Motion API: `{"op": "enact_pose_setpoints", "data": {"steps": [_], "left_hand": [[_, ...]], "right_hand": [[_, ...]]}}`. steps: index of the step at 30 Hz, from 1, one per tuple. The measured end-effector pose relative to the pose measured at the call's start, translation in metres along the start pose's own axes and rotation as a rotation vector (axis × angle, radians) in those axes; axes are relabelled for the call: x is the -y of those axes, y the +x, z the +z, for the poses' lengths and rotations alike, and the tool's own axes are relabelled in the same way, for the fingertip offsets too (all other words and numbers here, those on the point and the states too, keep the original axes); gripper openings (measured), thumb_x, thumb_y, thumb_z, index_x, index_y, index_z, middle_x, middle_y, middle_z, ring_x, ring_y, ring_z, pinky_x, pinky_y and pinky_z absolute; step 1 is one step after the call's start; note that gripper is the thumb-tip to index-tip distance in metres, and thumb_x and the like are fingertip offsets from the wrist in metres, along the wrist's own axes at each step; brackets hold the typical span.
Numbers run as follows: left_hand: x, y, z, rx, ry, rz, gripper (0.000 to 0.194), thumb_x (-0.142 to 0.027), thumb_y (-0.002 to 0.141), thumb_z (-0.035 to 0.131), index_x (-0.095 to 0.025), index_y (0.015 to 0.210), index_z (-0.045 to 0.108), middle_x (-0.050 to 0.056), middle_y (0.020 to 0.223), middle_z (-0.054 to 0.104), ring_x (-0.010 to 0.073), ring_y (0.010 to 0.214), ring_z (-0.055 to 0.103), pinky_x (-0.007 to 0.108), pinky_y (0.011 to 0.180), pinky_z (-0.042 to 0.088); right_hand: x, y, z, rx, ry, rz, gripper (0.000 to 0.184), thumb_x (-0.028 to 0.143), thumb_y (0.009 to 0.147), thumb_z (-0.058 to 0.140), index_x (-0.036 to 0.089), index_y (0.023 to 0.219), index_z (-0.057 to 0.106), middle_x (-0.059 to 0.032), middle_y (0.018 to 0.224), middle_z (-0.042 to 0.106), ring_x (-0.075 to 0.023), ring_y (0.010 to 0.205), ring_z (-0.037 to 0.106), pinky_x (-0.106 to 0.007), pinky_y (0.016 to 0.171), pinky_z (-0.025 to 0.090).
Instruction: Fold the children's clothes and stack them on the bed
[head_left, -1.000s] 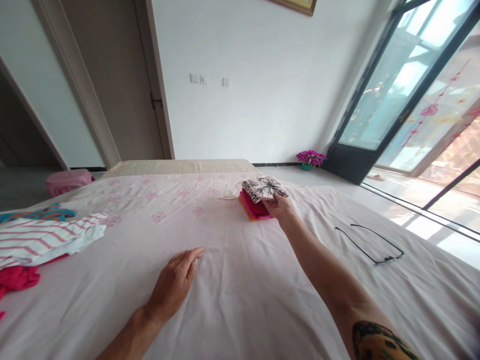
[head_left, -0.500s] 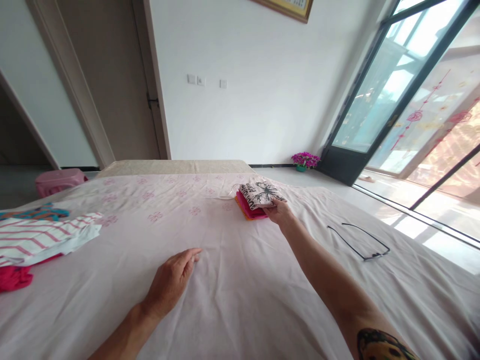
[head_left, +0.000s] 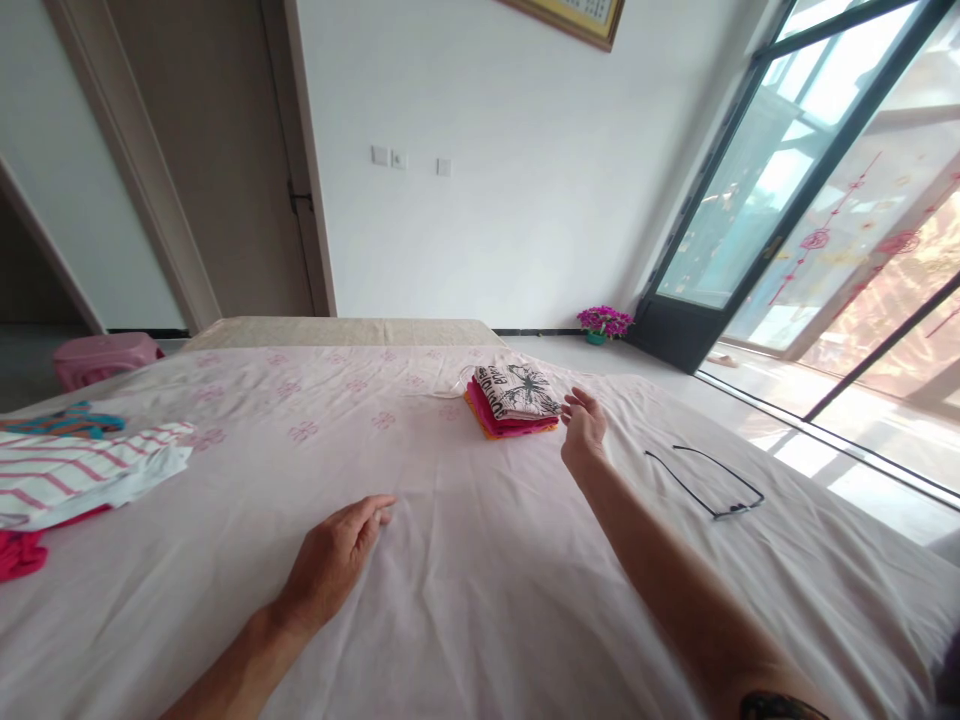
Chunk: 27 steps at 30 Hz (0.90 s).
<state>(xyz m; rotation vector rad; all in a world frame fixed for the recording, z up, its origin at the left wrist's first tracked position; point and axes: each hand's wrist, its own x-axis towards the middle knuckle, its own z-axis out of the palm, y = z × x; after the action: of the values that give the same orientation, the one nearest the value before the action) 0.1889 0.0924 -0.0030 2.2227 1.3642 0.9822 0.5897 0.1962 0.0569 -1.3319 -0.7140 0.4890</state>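
A neat stack of folded clothes lies on the bed: a white garment with a black butterfly and lettering [head_left: 523,388] on top, pink and orange folded clothes [head_left: 501,424] beneath it. My right hand [head_left: 585,425] is just to the right of the stack, its fingers apart and nothing in them. Nearer to me, my left hand [head_left: 339,550] rests on the light pink bedsheet [head_left: 465,600] with its fingers stretched forward, holding nothing.
Black-framed glasses [head_left: 720,485] lie on the sheet right of my right forearm. At the left edge is a loose heap with a red-striped white garment [head_left: 82,465], a blue and orange cloth [head_left: 75,420] and a red cloth [head_left: 21,555]. Beyond the bed stands a pink stool [head_left: 109,358].
My right hand has let go of the butterfly-print garment and drawn back to the right, fingers opening. The garment now lies on the stack. My left hand keeps its place on the sheet.
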Motion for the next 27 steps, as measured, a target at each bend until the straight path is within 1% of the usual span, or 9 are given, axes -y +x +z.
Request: {"op": "enact_pose_setpoints", "data": {"steps": [3, 6, 8, 9, 13, 19, 22, 25, 27], "left_hand": [[0.0, 0.0, 0.0, 0.006, 0.013, 0.003, 0.034, -0.034, 0.098, 0.037, -0.026, 0.115, 0.064, 0.0, 0.095, 0.077, 0.0148, 0.093, 0.072, 0.026, 0.083, 0.055], [-0.001, 0.001, -0.001, 0.013, 0.027, 0.009, 0.033, -0.032, 0.097, 0.037, -0.026, 0.114, 0.065, -0.001, 0.096, 0.077, 0.0146, 0.092, 0.072, 0.026, 0.083, 0.055], [-0.002, 0.002, -0.002, 0.018, 0.027, 0.008, 0.033, -0.032, 0.097, 0.038, -0.026, 0.114, 0.065, -0.001, 0.096, 0.076, 0.0143, 0.092, 0.071, 0.026, 0.083, 0.054], [-0.003, 0.002, -0.002, 0.023, 0.024, 0.006, 0.033, -0.032, 0.097, 0.038, -0.026, 0.114, 0.065, -0.001, 0.096, 0.076, 0.0141, 0.091, 0.071, 0.026, 0.083, 0.054], [-0.002, 0.002, -0.003, 0.034, 0.019, -0.003, 0.031, -0.03, 0.097, 0.039, -0.026, 0.113, 0.065, -0.001, 0.096, 0.076, 0.0138, 0.091, 0.071, 0.026, 0.083, 0.054], [-0.004, 0.002, -0.001, 0.023, 0.034, 0.009, 0.03, -0.02, 0.094, 0.041, -0.025, 0.109, 0.067, 0.0, 0.096, 0.075, 0.0138, 0.091, 0.07, 0.027, 0.084, 0.052], [-0.006, 0.003, -0.002, 0.012, 0.035, 0.007, 0.032, -0.015, 0.092, 0.042, -0.024, 0.108, 0.068, 0.0, 0.096, 0.074, 0.0139, 0.092, 0.069, 0.027, 0.086, 0.052], [-0.008, 0.004, -0.004, -0.013, 0.034, -0.008, 0.032, -0.013, 0.091, 0.043, -0.024, 0.107, 0.068, 0.0, 0.097, 0.075, 0.0141, 0.093, 0.068, 0.027, 0.087, 0.051], [-0.008, 0.004, -0.004, -0.032, 0.022, -0.017, 0.032, -0.012, 0.09, 0.043, -0.024, 0.107, 0.068, 0.0, 0.097, 0.075, 0.0139, 0.093, 0.069, 0.026, 0.086, 0.052]], "right_hand": [[0.016, 0.007, 0.025, 0.187, -0.432, -0.364, 0.048, 0.039, 0.091, 0.036, 0.02, 0.127, 0.059, -0.0097, 0.131, 0.061, -0.0243, 0.122, 0.053, -0.043, 0.106, 0.041], [0.034, 0.014, 0.059, 0.425, -0.87, -0.559, 0.055, 0.05, 0.098, 0.026, 0.027, 0.143, 0.049, -0.0054, 0.153, 0.041, -0.0304, 0.145, 0.025, -0.057, 0.116, 0.021], [0.036, 0.016, 0.08, 0.504, -1.081, -0.581, 0.057, 0.054, 0.1, 0.02, 0.033, 0.149, 0.04, -0.0021, 0.16, 0.03, -0.0331, 0.148, 0.014, -0.065, 0.114, 0.014], [0.034, 0.016, 0.089, 0.554, -1.161, -0.57, 0.057, 0.056, 0.1, 0.018, 0.035, 0.149, 0.039, -0.0013, 0.16, 0.028, -0.0339, 0.148, 0.013, -0.067, 0.112, 0.013], [0.011, 0.015, 0.104, 0.726, -1.301, -0.498, 0.055, 0.056, 0.101, 0.017, 0.038, 0.145, 0.043, -0.0025, 0.155, 0.039, -0.0331, 0.141, 0.029, -0.069, 0.109, 0.017], [-0.006, 0.019, 0.1, 0.74, -1.332, -0.57, 0.052, 0.05, 0.102, 0.017, 0.038, 0.148, 0.038, -0.0031, 0.155, 0.039, -0.0307, 0.138, 0.034, -0.066, 0.108, 0.021], [-0.004, 0.018, 0.103, 0.667, -1.347, -0.585, 0.052, 0.05, 0.102, 0.017, 0.037, 0.148, 0.038, -0.0057, 0.152, 0.043, -0.0308, 0.136, 0.038, -0.066, 0.107, 0.024], [0.002, 0.003, 0.108, 0.543, -1.33, -0.777, 0.047, 0.043, 0.102, 0.027, 0.031, 0.143, 0.045, -0.0073, 0.148, 0.047, -0.0311, 0.139, 0.034, -0.065, 0.111, 0.02], [0.007, -0.021, 0.109, 0.523, -1.251, -0.938, 0.043, 0.035, 0.101, 0.032, 0.027, 0.139, 0.051, -0.0071, 0.147, 0.05, -0.0289, 0.141, 0.032, -0.06, 0.115, 0.015]]}}
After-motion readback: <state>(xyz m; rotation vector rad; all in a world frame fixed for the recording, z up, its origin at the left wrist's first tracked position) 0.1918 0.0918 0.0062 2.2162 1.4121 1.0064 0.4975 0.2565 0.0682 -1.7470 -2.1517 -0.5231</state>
